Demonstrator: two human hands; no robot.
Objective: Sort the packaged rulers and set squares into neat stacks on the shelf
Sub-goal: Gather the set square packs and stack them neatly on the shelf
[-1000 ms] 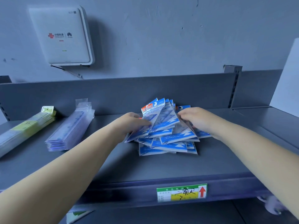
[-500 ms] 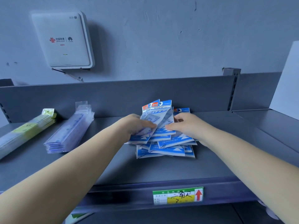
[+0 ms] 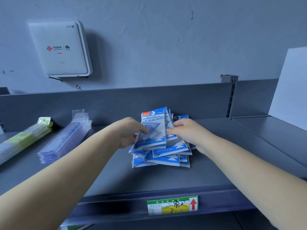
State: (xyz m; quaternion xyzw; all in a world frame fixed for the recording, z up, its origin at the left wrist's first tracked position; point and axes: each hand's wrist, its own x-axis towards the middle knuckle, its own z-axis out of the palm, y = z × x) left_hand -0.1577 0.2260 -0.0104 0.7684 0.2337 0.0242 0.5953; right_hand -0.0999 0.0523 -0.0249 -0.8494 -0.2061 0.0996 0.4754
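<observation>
Both hands closed in since before: left hand (image 3: 131, 132) and right hand (image 3: 186, 132) fingers now pinch the upright set-square packs (image 3: 153, 130) between them.

A white Wi-Fi router (image 3: 60, 49) hangs on the grey wall (image 3: 166, 39) at ten o'clock, a thin cable (image 3: 73, 84) trailing beneath it. At six o'clock, a green-and-yellow price label (image 3: 172, 205) with a red arrow. A white panel (image 3: 290, 80) stands at two o'clock.

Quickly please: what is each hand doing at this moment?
Left hand: grips the raised set square packets from the left.
Right hand: pinches the same packets' right edge.
</observation>
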